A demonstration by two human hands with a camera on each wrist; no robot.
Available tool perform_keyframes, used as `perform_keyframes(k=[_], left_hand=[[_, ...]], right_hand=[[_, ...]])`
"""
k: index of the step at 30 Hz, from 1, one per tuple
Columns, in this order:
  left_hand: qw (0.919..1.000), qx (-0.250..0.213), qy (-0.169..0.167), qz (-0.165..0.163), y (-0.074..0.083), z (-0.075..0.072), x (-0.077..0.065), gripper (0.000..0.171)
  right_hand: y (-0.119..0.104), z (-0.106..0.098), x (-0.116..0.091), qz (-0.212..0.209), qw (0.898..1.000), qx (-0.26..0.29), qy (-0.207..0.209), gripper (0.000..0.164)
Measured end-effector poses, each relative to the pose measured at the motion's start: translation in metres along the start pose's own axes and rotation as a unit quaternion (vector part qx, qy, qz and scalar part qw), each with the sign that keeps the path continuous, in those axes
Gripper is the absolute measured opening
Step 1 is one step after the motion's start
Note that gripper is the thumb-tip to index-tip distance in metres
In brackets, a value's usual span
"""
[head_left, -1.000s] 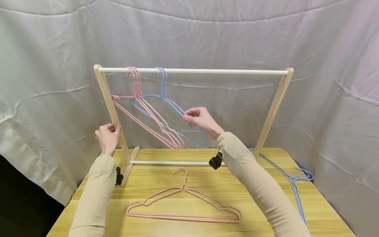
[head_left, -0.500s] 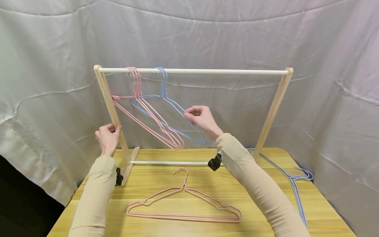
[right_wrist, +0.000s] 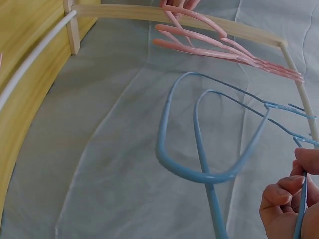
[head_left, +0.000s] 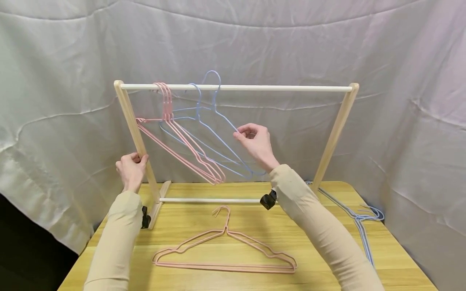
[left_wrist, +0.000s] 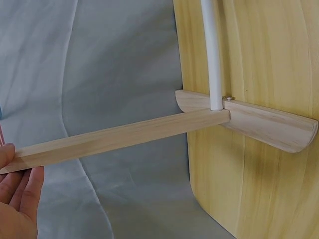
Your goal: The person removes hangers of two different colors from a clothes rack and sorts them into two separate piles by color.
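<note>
In the head view my right hand (head_left: 259, 145) pinches the sloping shoulder of a blue wire hanger (head_left: 220, 83). This hanger's hook stands higher than the white rail (head_left: 284, 88), its crown above it. Another blue hanger (head_left: 198, 106) hangs on the rail just left of it. Several pink hangers (head_left: 167, 109) hang further left, close together. My left hand (head_left: 132, 171) holds the rack's left wooden post (head_left: 132, 121) at mid-height. The left wrist view has the thumb and fingers on opposite sides of that post (left_wrist: 119, 135). Thumb and fingers close on blue wire (right_wrist: 302, 201) in the right wrist view.
More pink hangers (head_left: 225, 266) lie flat on the wooden table (head_left: 196, 218) in front of the rack. At the right edge, blue hangers (head_left: 362, 230) lie beside the rack's right post (head_left: 336, 133). A grey curtain (head_left: 273, 48) hangs behind.
My right hand has moved up and slightly right with one blue hanger. Its hook has risen from the rail, apart from the other blue hanger. The left hand stays on the post.
</note>
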State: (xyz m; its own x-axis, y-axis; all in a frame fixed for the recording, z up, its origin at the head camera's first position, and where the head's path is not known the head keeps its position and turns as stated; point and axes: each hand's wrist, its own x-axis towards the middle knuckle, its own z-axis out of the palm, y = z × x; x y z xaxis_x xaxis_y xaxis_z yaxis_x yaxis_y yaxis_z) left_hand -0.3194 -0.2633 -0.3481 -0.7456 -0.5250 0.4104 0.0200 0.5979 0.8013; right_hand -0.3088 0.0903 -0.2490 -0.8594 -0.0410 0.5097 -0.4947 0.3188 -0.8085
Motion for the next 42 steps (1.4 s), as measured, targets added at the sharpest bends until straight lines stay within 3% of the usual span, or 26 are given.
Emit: perform_keyframes(k=[9, 21, 32, 42], left_hand=[[0.9999, -0.01, -0.006, -0.003, -0.002, 0.0, 0.0, 0.028], [0.9998, -0.013, -0.016, -0.008, -0.002, 0.0, 0.0, 0.029], [0.9999, -0.013, -0.008, -0.005, -0.001, 0.0, 0.0, 0.028], [0.9999, -0.012, -0.004, -0.003, 0.0, -0.001, 0.0, 0.028]], right_hand=[[0.001, -0.015, -0.008, -0.02, 0.998, 0.021, 0.055, 0.016], [0.017, -0.04, -0.022, -0.046, 0.994, 0.057, 0.078, 0.019], [0.033, -0.064, -0.043, -0.038, 0.989, 0.076, 0.118, 0.018], [0.05, -0.084, -0.068, -0.037, 0.975, 0.114, 0.185, 0.008]])
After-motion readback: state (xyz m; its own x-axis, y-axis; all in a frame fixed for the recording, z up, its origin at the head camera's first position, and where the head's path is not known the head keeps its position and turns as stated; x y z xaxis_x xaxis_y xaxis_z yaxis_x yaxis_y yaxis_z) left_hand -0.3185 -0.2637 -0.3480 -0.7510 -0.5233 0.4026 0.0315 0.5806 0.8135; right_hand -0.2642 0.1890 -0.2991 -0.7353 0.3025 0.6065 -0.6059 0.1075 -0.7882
